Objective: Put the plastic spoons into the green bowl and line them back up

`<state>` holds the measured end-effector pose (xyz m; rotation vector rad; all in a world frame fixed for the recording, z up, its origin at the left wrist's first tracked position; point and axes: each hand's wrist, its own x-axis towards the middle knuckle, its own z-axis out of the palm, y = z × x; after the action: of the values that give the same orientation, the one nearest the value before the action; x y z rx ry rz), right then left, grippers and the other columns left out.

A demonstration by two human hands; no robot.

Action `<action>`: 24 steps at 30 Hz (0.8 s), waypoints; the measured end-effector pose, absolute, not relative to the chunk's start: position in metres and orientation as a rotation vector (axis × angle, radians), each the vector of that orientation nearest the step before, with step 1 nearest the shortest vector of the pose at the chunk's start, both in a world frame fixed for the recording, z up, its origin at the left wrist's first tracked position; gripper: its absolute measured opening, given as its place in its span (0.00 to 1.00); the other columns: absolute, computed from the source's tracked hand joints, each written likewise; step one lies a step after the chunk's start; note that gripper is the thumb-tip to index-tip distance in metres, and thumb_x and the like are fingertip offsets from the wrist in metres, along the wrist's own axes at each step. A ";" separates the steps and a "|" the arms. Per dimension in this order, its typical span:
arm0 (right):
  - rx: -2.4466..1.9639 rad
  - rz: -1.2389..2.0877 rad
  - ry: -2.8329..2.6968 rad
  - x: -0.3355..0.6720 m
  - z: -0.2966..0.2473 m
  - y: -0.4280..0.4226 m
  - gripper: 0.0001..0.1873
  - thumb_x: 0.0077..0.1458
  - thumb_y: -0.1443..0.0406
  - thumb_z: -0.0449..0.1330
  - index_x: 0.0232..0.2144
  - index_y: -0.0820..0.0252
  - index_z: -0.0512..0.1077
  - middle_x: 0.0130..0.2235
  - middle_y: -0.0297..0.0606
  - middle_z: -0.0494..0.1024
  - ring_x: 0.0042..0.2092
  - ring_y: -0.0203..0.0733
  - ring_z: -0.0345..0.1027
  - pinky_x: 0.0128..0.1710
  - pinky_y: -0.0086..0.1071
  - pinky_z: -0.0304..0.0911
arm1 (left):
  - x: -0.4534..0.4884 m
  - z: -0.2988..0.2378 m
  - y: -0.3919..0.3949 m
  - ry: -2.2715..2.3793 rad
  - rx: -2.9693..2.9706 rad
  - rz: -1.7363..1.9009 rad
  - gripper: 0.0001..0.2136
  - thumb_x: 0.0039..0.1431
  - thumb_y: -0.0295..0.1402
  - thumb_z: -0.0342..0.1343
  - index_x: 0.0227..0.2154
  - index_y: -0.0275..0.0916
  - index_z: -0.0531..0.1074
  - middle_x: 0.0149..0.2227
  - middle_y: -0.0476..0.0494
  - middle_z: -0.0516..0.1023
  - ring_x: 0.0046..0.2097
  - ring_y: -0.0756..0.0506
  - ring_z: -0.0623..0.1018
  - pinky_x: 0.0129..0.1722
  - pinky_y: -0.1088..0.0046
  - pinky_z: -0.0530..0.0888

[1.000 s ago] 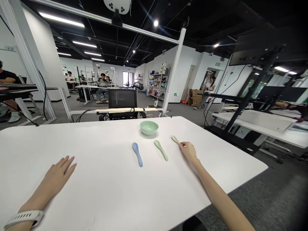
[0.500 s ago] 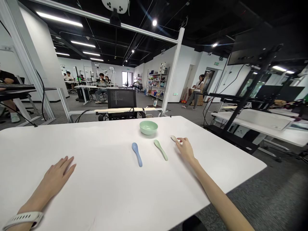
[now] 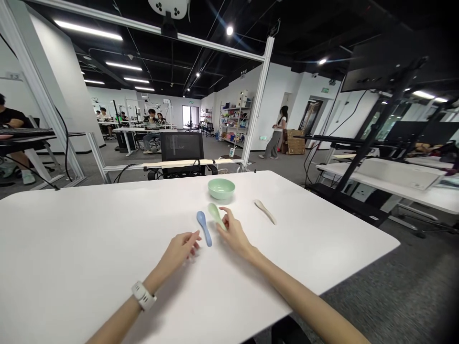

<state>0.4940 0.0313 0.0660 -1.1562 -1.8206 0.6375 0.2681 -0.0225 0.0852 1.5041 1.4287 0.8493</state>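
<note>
My right hand is closed on the handle of a light green spoon, whose bowl points up toward a mint green bowl at the far side of the white table. My left hand, fingers loosely curled, reaches to the near end of a blue spoon lying flat; whether it touches is unclear. A beige spoon lies alone to the right.
A black office chair stands behind the table's far edge. An aluminium frame post rises at the back. A black stand and another desk are to the right. A person walks in the background.
My right hand left the beige spoon, moved left and picked up the green spoon. My left hand came from the table's left side to the blue spoon's handle.
</note>
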 end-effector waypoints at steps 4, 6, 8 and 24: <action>-1.000 0.787 -1.873 0.456 0.073 0.016 0.31 0.63 0.59 0.59 0.66 0.55 0.60 0.29 0.23 0.65 0.28 0.40 0.62 0.31 0.32 0.57 | 0.285 0.086 -0.012 1.361 1.414 0.973 0.32 0.55 0.66 0.56 0.34 0.38 0.80 0.39 0.35 0.83 0.33 0.44 0.78 0.33 0.65 0.72; -0.963 0.821 -1.898 0.445 0.074 0.014 0.30 0.64 0.59 0.59 0.66 0.54 0.59 0.29 0.23 0.64 0.29 0.39 0.62 0.31 0.31 0.56 | 0.281 0.086 -0.010 1.413 1.397 1.065 0.30 0.52 0.66 0.58 0.29 0.39 0.78 0.31 0.41 0.79 0.32 0.45 0.75 0.33 0.66 0.69; -0.942 0.831 -1.925 0.438 0.074 0.015 0.31 0.64 0.59 0.59 0.66 0.55 0.59 0.30 0.23 0.65 0.29 0.38 0.63 0.32 0.31 0.57 | 0.274 0.086 -0.008 1.469 1.361 1.100 0.30 0.49 0.67 0.59 0.25 0.40 0.76 0.25 0.47 0.72 0.29 0.46 0.70 0.32 0.67 0.66; -1.313 0.238 -2.129 0.427 0.072 0.022 0.23 0.69 0.61 0.60 0.62 0.62 0.66 0.50 0.49 0.77 0.49 0.53 0.73 0.52 0.45 0.69 | 0.234 0.090 -0.001 1.687 1.278 1.037 0.35 0.35 0.71 0.62 0.26 0.38 0.79 0.35 0.36 0.83 0.33 0.43 0.75 0.34 0.65 0.71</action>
<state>0.4269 0.0219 0.0719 -1.3127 -2.1293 0.2379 0.2341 -0.0009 0.0904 1.2783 1.6866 1.0366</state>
